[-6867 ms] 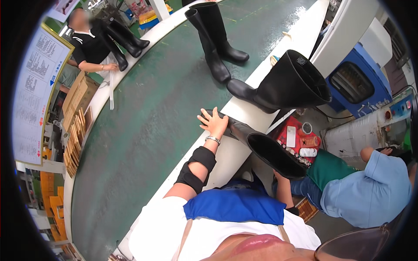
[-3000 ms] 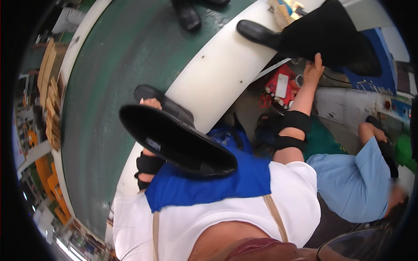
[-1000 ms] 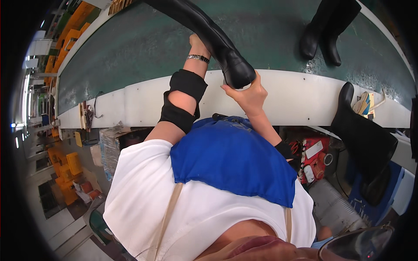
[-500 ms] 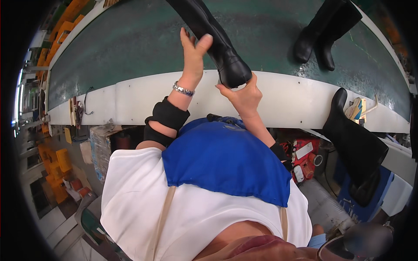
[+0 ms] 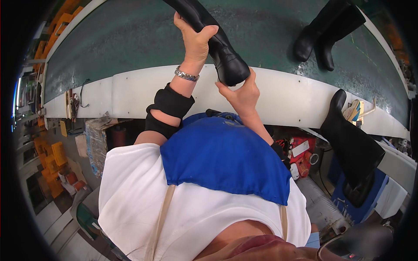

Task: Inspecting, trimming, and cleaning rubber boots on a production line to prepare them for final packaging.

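Observation:
A black boot (image 5: 220, 45) slants across the near part of the green work surface, its shaft running out of view at the top left. My right hand (image 5: 244, 93) grips the boot's rounded near end, thumb on the left side and fingers on the right. Farther up, my left hand (image 5: 196, 41) holds the shaft from its left, with the thumb laid across the black surface; some fingertips are hidden behind the boot. A metal bracelet (image 5: 186, 75) circles my left wrist.
Two black boots (image 5: 324, 37) lie at the far right of the green surface (image 5: 117, 43). Another black boot (image 5: 350, 139) overhangs the white near edge (image 5: 152, 93) on the right, beside a small brush-like item (image 5: 355, 112). Below the edge are a red container (image 5: 302, 152) and a plastic-wrapped box (image 5: 100, 143).
My left hand has moved up and closed in on the boot's shaft, its thumb now over it. My right hand keeps its grip on the near end. The view has shifted slightly.

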{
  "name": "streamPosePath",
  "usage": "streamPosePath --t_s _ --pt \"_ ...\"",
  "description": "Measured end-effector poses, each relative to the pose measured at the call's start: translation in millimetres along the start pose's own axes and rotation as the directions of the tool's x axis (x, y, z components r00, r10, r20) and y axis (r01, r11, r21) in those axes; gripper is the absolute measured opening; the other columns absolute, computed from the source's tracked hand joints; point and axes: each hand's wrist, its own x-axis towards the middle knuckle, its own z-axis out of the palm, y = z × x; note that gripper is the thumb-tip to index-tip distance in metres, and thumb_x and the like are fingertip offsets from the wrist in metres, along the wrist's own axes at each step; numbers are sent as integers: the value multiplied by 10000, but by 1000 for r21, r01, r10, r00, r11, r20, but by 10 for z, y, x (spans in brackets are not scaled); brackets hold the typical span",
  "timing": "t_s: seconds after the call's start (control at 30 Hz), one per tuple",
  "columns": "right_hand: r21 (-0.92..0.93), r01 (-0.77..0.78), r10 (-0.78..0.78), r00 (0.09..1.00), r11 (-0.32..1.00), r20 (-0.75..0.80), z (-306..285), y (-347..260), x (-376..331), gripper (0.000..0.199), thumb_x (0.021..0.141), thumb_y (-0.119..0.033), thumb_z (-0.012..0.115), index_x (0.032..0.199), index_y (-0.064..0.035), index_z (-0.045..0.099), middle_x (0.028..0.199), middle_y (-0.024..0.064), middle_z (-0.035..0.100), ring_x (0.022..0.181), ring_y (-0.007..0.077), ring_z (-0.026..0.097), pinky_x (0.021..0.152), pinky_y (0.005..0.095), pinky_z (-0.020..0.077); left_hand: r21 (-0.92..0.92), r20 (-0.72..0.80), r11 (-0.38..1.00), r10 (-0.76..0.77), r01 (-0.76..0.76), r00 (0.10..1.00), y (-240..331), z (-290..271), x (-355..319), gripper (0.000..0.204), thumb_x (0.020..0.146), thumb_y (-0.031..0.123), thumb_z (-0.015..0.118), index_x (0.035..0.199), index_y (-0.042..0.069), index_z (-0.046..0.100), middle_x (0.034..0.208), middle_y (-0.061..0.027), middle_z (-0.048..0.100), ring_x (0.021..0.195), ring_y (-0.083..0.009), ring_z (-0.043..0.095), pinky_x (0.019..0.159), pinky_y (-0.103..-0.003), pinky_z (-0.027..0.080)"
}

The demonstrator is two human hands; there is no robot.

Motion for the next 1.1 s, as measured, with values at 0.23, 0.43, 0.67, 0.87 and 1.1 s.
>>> streamPosePath --t_s 0.23,0.43,0.67,0.87,1.1 --pt "588 -45 -90 976 808 198 -137 -124 26 766 797 -356 677 1340 74 350 1388 286 378 1265 352 434 1085 397 280 35 -22 998 51 -50 998 -18 81 -54 739 660 64 606 1292 12 228 1142 -105 431 1000 -191 477 908 -302 417" --pt "568 -88 -54 972 819 229 -170 -163 65 625 883 -309 578 1327 71 357 1405 304 351 1265 336 429 1027 361 355 67 -65 997 53 -49 996 -28 172 -97 667 666 30 590 1249 20 266 1117 -104 443 991 -183 478 894 -295 411" --pt "590 12 -174 960 807 219 -267 -40 63 661 854 -232 552 1393 60 303 1474 260 276 1356 316 322 1090 367 275 126 -104 987 116 -103 988 -63 326 -114 650 634 27 623 1199 1 302 1117 -123 428 998 -196 463 897 -303 400" --pt "704 0 -241 939 710 243 -303 88 45 742 822 -253 560 1426 58 261 1502 241 233 1414 318 216 1137 381 171 216 -93 967 159 -136 983 -87 389 -118 634 631 55 640 1179 -10 330 1115 -130 422 1014 -210 434 915 -319 376" --pt "665 -53 -97 977 745 187 -273 25 25 718 828 -236 595 1410 56 292 1474 235 293 1383 309 285 1125 372 209 268 -107 948 205 -171 973 -132 469 -125 662 629 87 676 1190 -11 338 1134 -132 427 1035 -217 440 940 -321 367"
